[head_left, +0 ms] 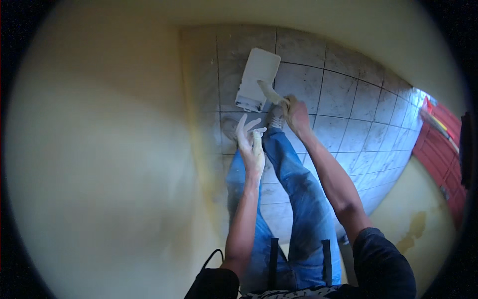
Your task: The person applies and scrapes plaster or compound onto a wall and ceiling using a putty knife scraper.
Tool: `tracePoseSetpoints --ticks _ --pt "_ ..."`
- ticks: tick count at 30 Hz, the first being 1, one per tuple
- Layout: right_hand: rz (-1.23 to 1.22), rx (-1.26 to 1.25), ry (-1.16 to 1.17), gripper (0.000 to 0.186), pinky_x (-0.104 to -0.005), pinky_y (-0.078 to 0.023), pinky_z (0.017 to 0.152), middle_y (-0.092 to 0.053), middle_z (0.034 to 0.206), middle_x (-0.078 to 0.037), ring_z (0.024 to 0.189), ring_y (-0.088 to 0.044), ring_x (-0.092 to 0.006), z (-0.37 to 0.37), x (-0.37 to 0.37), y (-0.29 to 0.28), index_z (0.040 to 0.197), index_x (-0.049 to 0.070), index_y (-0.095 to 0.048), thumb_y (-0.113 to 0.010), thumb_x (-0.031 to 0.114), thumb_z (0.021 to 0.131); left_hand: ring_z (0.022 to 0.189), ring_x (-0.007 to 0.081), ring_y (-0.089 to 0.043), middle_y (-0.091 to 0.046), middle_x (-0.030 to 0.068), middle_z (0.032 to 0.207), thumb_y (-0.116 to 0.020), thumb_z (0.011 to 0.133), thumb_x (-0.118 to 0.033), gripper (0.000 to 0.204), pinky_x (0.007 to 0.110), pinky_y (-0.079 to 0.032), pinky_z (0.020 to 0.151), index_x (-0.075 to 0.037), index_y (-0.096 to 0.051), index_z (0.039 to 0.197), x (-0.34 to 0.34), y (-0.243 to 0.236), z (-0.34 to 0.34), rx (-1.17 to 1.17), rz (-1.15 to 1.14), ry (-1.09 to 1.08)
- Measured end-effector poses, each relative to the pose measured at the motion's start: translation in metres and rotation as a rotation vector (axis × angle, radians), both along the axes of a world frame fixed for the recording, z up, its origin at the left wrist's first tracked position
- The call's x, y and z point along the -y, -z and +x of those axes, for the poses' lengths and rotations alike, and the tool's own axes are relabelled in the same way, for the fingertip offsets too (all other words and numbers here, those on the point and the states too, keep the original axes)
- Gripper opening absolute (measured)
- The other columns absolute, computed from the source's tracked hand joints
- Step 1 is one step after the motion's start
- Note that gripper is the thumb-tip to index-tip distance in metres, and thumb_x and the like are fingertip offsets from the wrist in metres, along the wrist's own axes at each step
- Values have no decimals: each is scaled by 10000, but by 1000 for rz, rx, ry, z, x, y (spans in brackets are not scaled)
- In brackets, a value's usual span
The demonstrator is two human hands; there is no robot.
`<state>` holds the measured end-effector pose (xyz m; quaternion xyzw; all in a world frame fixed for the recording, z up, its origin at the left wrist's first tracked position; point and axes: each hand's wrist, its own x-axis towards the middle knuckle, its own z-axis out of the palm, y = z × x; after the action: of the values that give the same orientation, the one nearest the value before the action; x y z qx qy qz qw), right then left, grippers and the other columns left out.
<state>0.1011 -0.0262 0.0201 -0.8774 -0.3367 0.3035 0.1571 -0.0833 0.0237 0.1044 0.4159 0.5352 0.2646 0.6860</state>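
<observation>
In my right hand (297, 115) I grip a paintbrush (271, 93) by its near end. Cream paint coats the brush, and its tip is over the right side of a white paint tray (260, 67). The tray lies tilted on the tiled floor just ahead of my feet, with dark smears along its near edge. My left hand (250, 142) is raised above my shoes, its fingers apart and curled a little, with nothing in them. Whitish paint covers its fingers and thumb.
A pale yellow wall (114, 149) runs close along my left, and another stands ahead. Grey floor tiles (298, 87) bear smudges. To the right is a red panelled door (440, 159), with a long pole-like thing (440, 124) near it. My shoe (275, 118) is close to the tray.
</observation>
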Motion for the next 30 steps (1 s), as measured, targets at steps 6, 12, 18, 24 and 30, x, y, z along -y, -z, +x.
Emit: tracePoseSetpoints --ticks 6,12,18,24,30 --pt "16 103 -171 309 -541 -567 751 -751 923 -214 831 -724 -430 67 -25 73 1046 103 -746 -696 399 974 1099 247 -683 -668 170 1273 -602 1041 -62 544 375 -545 984 -51 -417 1553 39 53 25 5 -88 172" --pt "33 194 -228 400 -454 -599 783 -773 994 -210 892 -762 -375 89 -51 95 1100 75 -775 -719 448 967 1157 301 -662 -663 187 1319 -622 1044 -120 540 405 -533 1018 -67 -432 1547 46 59 27 -124 -147 141" --pt "99 177 -299 427 -450 -594 841 -775 1013 -214 915 -768 -362 90 -65 114 1145 28 -758 -751 411 955 1113 277 -683 -687 180 1282 -615 1057 -144 527 403 -551 985 -79 -432 1548 39 62 28 -175 -34 115" --pt "90 153 -287 403 -449 -589 844 -772 1008 -221 910 -769 -356 78 -72 124 1131 32 -761 -748 398 961 1139 284 -678 -686 180 1278 -608 1062 -154 535 411 -552 993 -66 -414 1553 33 58 30 -154 -79 67" --pt "61 136 -253 393 -444 -586 843 -779 993 -216 909 -774 -332 79 -71 122 1139 36 -765 -749 386 961 1169 277 -675 -675 182 1297 -593 1072 -158 529 409 -553 1007 -58 -405 1557 31 60 34 -119 -84 30"
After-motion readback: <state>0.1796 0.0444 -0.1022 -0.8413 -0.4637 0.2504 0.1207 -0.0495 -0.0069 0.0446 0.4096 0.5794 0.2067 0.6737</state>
